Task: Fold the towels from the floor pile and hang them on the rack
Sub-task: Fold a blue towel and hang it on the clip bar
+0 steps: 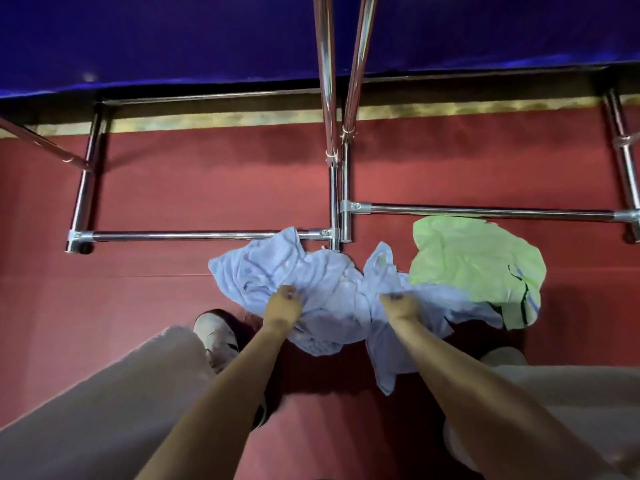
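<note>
A crumpled pale blue towel [322,282] lies on the red floor in front of me. My left hand [282,304] is closed on its left part and my right hand [401,306] is closed on its right part. A light green towel [474,258] with a dark stripe at one corner lies bunched to the right, its left edge touching the blue one. The chrome rack [334,188] stands just beyond the towels, its uprights rising toward the top of the view and its low bars running left and right.
My legs in light trousers [104,410] and a white shoe [216,336] frame the bottom of the view. A deep blue cloth [173,39] hangs behind the rack. The rack's feet [74,244] rest on the red floor [207,188].
</note>
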{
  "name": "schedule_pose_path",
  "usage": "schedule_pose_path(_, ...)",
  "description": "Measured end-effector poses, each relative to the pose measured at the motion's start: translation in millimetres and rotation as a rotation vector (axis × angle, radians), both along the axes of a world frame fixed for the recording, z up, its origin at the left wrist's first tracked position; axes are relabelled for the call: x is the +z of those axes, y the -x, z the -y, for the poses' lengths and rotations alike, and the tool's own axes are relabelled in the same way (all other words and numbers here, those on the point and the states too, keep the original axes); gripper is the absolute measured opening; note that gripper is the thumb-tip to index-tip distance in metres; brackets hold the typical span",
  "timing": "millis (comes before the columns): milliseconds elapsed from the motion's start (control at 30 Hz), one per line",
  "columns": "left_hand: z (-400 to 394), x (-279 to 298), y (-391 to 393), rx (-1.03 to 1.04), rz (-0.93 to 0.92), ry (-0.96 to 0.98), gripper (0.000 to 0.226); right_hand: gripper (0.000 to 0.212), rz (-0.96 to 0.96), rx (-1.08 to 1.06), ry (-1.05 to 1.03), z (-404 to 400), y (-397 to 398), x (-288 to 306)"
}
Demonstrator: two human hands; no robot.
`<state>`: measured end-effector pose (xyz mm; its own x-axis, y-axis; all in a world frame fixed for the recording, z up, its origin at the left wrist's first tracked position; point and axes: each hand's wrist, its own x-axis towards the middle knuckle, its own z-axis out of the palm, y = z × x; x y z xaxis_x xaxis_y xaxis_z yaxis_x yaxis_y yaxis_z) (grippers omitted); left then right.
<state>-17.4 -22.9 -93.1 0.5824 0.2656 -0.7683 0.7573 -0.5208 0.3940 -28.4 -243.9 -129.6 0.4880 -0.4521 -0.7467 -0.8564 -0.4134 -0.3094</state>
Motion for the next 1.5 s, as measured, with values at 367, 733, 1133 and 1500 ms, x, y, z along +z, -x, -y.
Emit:
schedule_pose_path(367, 15.3, 8.1, -14.0, -0.115, -0.041, 0.063, 0.034, 0.026, 0.055, 0.078, 0.022, -5.4, -7.0, -4.2)
schedule_pose_path(733, 83.7, 159.4, -57.6, -0.035, 0.287, 0.371, 0.021, 0.022, 0.589, -0.238, -0.474, 1.2, -67.3, 180.3)
schedule_pose_path(1133, 60.2, 318.2, 27.2, -0.067, 0.551, 0.592, 0.034, 0.012, 0.772, 0.325, -0.664, 5.7, 21.5, 387.3)
schedule_pose_path(1500, 69.0, 307.7, 99.6, -0.011, 0.305, 0.642, 0.051, 0.019, 0.843, 0.619, -0.577, 3.0, 91.8, 373.7)
